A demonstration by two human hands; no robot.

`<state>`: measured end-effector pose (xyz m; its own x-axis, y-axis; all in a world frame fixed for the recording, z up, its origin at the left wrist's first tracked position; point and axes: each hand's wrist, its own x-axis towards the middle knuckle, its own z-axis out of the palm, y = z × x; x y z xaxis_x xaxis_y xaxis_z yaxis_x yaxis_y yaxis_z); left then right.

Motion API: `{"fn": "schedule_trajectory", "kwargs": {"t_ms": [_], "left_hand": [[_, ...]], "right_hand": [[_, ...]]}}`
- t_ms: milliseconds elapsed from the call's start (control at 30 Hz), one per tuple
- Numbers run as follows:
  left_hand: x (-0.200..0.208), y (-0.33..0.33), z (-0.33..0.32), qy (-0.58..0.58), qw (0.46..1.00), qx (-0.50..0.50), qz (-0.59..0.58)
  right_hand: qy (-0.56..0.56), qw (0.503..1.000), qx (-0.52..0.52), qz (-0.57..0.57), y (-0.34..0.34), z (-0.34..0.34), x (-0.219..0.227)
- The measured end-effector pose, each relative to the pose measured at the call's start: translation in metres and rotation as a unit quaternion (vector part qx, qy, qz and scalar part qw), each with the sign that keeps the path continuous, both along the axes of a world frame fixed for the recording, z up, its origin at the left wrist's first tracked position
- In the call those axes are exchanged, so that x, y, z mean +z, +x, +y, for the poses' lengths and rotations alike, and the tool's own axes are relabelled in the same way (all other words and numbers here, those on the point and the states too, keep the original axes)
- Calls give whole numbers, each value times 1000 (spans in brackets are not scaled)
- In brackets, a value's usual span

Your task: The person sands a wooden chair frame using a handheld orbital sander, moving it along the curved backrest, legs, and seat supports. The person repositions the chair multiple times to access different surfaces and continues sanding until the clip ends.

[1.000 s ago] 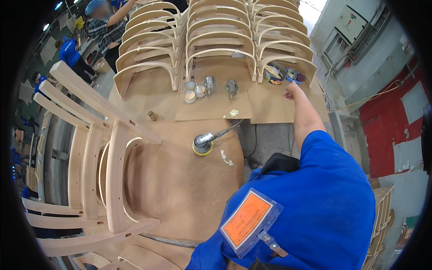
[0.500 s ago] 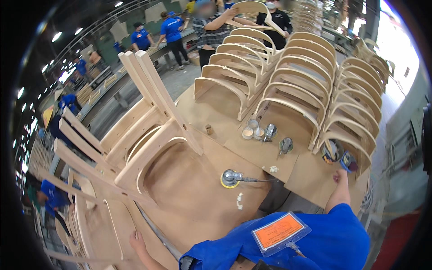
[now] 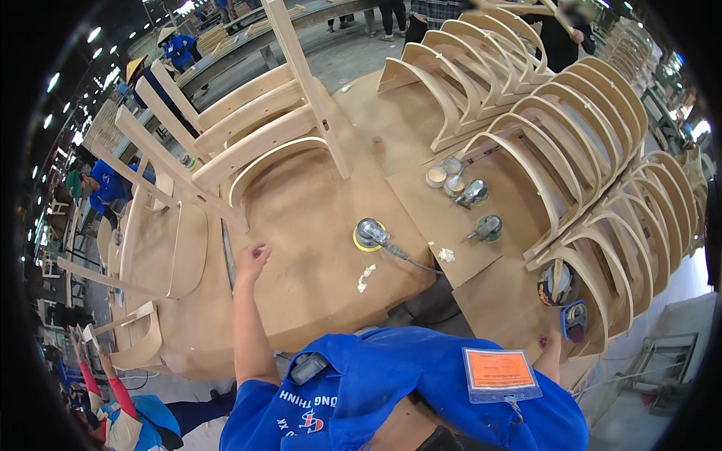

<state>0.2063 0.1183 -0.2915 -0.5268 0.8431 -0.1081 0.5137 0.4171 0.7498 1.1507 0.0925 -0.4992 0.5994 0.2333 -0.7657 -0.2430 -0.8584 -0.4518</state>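
Note:
My left hand [image 3: 253, 263] is raised over the paper-covered table [image 3: 323, 301], fingers curled in with nothing visible in them. It is near the foot of a pale wooden chair frame [image 3: 252, 158] that stands beside a curved band of wood. To the far right, my right hand [image 3: 551, 343] is closed beside a blue-edged container [image 3: 574, 322] with dark red contents; a small dark spot shows at its fingers, too small to name. Just beyond is a round tub [image 3: 557, 283] holding tools. A disc sander [image 3: 370, 234] with a yellow pad lies on the table between my hands.
Two more sanders [image 3: 474, 193] and several small cups [image 3: 436, 177] lie right of centre. Rows of curved wooden chair backs [image 3: 571, 135] fill the right side. White scraps [image 3: 366, 276] and a sander hose [image 3: 412, 261] lie nearby. Co-workers [image 3: 179, 49] work farther off.
My view has turned and tilted. My left hand has left the curved chair part at lower left and risen over the table. My right hand stays closed near the blue-edged container.

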Motion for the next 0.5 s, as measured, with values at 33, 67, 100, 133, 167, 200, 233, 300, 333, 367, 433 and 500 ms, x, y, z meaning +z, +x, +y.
{"fn": "schedule_trajectory", "kwargs": {"t_ms": [33,67,100,133,167,200,233,300,333,367,433,500], "left_hand": [[3,9,9,13,999,-14,-31],[6,17,20,23,997,-24,-67],[7,22,31,31,994,-30,-105],[8,26,42,44,989,-25,-139],[9,28,53,57,983,-14,-175],[9,28,63,65,976,5,-210],[9,26,75,96,960,10,-263],[8,19,104,155,917,33,-366],[7,14,119,185,892,53,-410],[6,9,134,213,863,73,-452],[6,-7,168,261,815,104,-507],[3,-22,201,296,781,131,-534]], "right_hand": [[-14,1000,24,5,-7,1,-9],[-34,998,43,-11,-13,3,-15],[-45,991,124,-3,-23,7,-19],[-62,977,201,-18,-40,15,-24],[-92,957,273,-43,-61,26,-28],[-76,930,351,-77,-89,36,-32],[-70,898,420,-116,-113,44,-26],[-46,772,600,-203,-175,75,-10],[23,742,640,-196,-199,89,9],[52,723,663,-188,-233,105,25],[130,699,692,-125,-293,133,61],[108,711,694,-38,-355,160,83]]}}
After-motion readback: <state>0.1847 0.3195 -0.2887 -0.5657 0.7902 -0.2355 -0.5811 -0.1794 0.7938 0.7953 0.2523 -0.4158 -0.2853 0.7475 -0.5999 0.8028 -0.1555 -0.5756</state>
